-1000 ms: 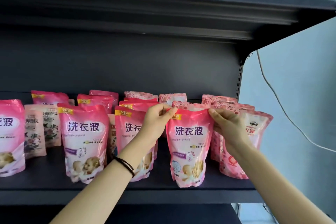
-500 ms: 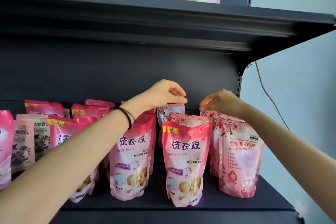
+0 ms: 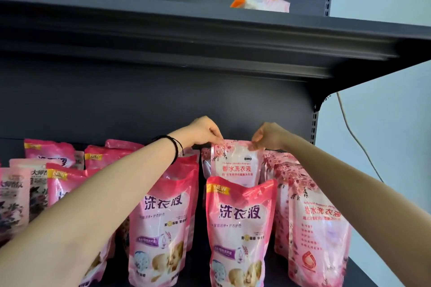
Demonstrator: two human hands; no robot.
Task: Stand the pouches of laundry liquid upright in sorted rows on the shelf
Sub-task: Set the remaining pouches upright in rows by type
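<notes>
Fingertips of left hand (image 3: pixel 205 131) and right hand (image 3: pixel 268 135) pinched on top corners of floral pouch (image 3: pixel 235 163), upright at back of shelf (image 3: pixel 359 272). Lower half hidden behind front pink pouch (image 3: pixel 240 230). Left pouches (image 3: pixel 53 184) partly blocked by forearm. Orange pack (image 3: pixel 258 1) above, cut off by ledge.

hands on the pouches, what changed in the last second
Both hands let go of the front pink pouch and reached back. The left hand and right hand now pinch the top corners of a rose-print pouch behind it. The front pouches stayed upright.
</notes>
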